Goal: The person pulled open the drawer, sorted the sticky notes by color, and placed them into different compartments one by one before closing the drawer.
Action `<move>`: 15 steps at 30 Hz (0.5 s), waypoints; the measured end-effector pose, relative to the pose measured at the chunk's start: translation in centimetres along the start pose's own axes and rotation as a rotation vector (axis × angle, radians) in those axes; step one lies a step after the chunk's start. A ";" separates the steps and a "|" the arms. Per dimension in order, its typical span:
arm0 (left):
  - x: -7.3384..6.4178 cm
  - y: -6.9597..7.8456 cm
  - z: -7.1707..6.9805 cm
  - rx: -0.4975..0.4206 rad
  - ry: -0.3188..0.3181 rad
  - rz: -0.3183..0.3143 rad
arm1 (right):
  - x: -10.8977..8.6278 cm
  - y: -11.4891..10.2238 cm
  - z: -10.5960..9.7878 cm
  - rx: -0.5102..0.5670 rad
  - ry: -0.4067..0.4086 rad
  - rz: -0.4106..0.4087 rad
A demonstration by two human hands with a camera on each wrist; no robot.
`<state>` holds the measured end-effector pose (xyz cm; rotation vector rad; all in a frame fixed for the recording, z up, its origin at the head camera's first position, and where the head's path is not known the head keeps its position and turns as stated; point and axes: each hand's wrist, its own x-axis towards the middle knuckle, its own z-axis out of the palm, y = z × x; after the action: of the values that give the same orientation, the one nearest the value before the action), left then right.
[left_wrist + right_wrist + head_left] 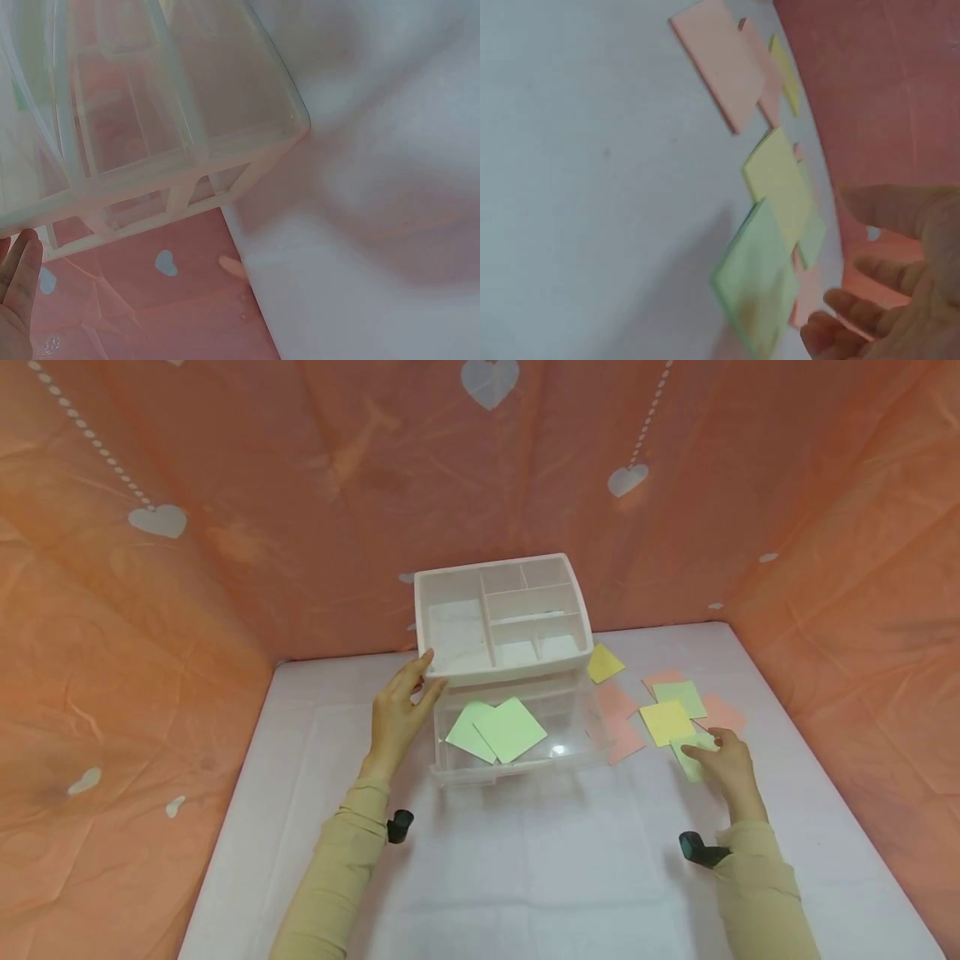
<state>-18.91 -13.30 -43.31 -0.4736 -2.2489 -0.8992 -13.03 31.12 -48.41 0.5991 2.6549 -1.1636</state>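
A white plastic drawer organizer [502,673] with a divided top tray stands at the back of the table. Its clear drawer [577,760] is pulled out toward me and holds two light green sticky note pads [512,731]. My left hand [397,714] rests against the organizer's front left corner, thumb and fingers spread and fairly straight. In the left wrist view, its fingers [22,270] touch the organizer's edge. Over a green sticky note pad [754,277] on the table hovers my right hand [727,768], its thumb and fingers apart with nothing between them.
Right of the drawer lie a yellow pad [666,722], another green pad [679,697] and several pink pads [626,739], partly overlapping. One more yellow pad [604,664] lies beside the organizer's right side. Orange cloth [337,510] with hearts walls in the white table [525,877].
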 end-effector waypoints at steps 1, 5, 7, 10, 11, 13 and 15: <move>0.0 0.0 0.0 -0.002 -0.002 0.000 | 0.1 0.4 0.0 -0.004 -0.006 0.032; 0.1 0.0 0.1 -0.008 -0.007 0.006 | 0.2 1.6 0.1 -0.007 -0.023 0.155; 0.0 -0.1 0.2 -0.008 -0.004 0.010 | 0.3 2.1 0.2 -0.004 -0.034 0.194; 0.0 -0.1 0.1 -0.009 0.002 0.006 | 0.4 2.7 0.3 -0.035 -0.040 0.206; 0.0 0.0 0.1 -0.010 0.003 0.003 | 0.4 2.8 0.3 -0.050 -0.037 0.200; 0.0 0.0 0.0 -0.010 0.007 -0.001 | 0.4 3.1 0.4 -0.081 -0.030 0.181; 0.0 0.0 0.0 -0.013 0.010 -0.002 | 0.3 3.4 0.5 -0.118 -0.019 0.154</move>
<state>-18.89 -13.29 -43.30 -0.4722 -2.2363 -0.9152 -11.85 32.94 -51.04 0.7521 2.5870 -0.9583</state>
